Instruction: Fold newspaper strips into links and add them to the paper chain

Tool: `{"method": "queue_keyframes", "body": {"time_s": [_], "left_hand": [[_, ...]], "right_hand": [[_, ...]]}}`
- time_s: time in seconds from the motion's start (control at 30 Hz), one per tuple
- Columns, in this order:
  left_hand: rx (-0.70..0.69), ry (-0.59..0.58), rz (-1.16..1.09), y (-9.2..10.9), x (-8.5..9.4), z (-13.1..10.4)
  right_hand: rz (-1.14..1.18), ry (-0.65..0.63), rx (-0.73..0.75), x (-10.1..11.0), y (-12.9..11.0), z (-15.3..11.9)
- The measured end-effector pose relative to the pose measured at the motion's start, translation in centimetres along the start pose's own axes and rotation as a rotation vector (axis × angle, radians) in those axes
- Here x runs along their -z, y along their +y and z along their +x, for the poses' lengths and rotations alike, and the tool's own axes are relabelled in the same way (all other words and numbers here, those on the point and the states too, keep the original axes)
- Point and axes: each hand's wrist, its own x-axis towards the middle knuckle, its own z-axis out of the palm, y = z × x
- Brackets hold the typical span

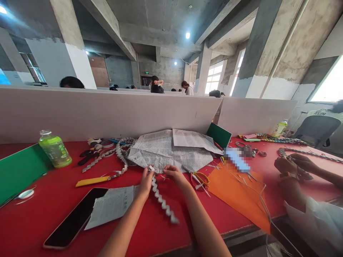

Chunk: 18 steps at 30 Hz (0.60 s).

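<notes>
My left hand (146, 184) is closed, its thumb and fingers pinching the top end of a grey zigzag chain of folded paper (162, 201). The chain slants down to the right over the red table, its lower end blurred. Just right of that end, my right hand (174, 175) is closed in a pinch, apart from my left hand. What its fingertips hold, if anything, is too small to make out. Crumpled newspaper sheets (155, 146) lie right behind both hands. Beside my right wrist are scissors with yellow handles (202, 177).
At left lie a phone (76, 217), a torn newspaper piece (112, 207), a yellow-handled tool (92, 181) and more folded chains (122, 157). A bottle (55, 151) stands by a green board (24, 169). An orange sheet (238, 200) and a co-worker's hands (289, 167) are at right.
</notes>
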Motion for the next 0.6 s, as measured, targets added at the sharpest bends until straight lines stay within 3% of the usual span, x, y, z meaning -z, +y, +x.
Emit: {"method": "queue_keyframes", "body": {"time_s": [0.1, 0.17, 0.27, 0.37, 0.6], "left_hand": [[0.114, -0.193, -0.082, 0.5, -0.6, -0.9], [0.165, -0.254, -0.116, 0.5, -0.9, -1.4], [0.217, -0.286, -0.115, 0.4, -1.1, -1.6], [0.164, -0.289, -0.091, 0.5, -1.0, -1.5], [0.198, -0.332, -0.236, 0.8, -0.9, -1.5]], "right_hand": [[0.051, 0.013, -0.011, 0.1, 0.0, 0.1], [0.072, 0.009, -0.021, 0.1, 0.0, 0.2], [0.069, -0.011, -0.019, 0.1, -0.1, 0.1], [0.067, -0.022, -0.012, 0.1, -0.1, 0.1], [0.093, -0.015, -0.004, 0.3, 0.0, 0.3]]}}
